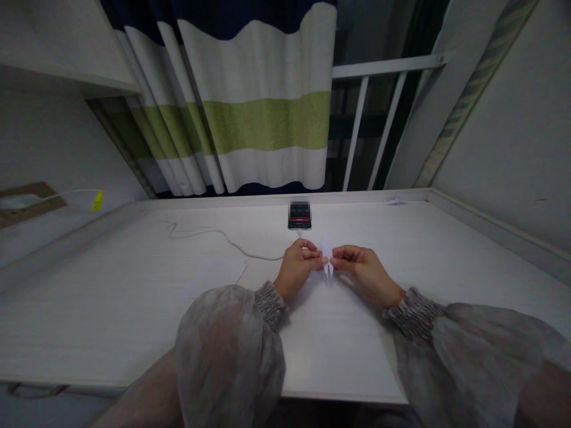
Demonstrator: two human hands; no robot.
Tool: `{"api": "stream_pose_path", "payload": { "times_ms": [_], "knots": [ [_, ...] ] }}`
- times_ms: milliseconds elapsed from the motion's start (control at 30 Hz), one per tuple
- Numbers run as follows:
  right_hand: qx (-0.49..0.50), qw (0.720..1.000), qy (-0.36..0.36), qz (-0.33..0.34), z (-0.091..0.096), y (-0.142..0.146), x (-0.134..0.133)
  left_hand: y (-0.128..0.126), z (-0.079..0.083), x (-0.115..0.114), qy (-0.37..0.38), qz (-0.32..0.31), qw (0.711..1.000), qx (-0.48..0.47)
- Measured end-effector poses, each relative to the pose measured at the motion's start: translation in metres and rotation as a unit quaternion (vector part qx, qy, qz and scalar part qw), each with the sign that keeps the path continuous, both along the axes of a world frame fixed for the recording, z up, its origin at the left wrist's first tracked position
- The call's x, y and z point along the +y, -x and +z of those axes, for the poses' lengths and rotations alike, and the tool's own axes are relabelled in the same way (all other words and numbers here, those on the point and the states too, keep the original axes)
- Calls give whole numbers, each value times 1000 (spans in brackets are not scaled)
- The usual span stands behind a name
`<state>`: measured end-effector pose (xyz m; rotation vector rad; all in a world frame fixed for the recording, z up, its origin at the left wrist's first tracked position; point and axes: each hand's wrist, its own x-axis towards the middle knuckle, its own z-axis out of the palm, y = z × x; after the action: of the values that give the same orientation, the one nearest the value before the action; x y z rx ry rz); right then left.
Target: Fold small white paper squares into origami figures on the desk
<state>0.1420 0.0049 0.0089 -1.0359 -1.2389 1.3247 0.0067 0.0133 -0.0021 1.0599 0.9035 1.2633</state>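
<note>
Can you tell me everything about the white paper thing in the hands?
The slim white folded-paper piece looks crisp and thin. Its far part is one broader blade; its near end splits into two narrow points. It lies lengthwise away from the person, over the flat white tabletop. The bare left hand and bare right hand pinch it mid-length. Finer folds are unclear.

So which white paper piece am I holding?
The folded paper pinched by your left hand and right hand; the flat sheet on your left and the small piece near the far right corner lie on the desk.
</note>
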Motion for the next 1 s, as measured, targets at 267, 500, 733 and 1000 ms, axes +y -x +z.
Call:
{"api": "stream_pose_path", "payload": {
  "times_ms": [267, 500, 733, 1000],
  "knots": [
    [-17, 1000, 12, -3, -1, 0, -1, -1, -1, -1, 13, -23, 999, 22],
    [-63, 998, 10, 3, 0, 1, -3, 1, 1, -1, 35, -19, 999, 18],
    [-116, 993, -7, 17, -1, 0, -2, 2, 3, 0, 43, 20, 998, 29],
    [-131, 990, -27, 45, -3, -2, -1, 2, 6, -3, 38, -33, 998, 49]
  ]
}}
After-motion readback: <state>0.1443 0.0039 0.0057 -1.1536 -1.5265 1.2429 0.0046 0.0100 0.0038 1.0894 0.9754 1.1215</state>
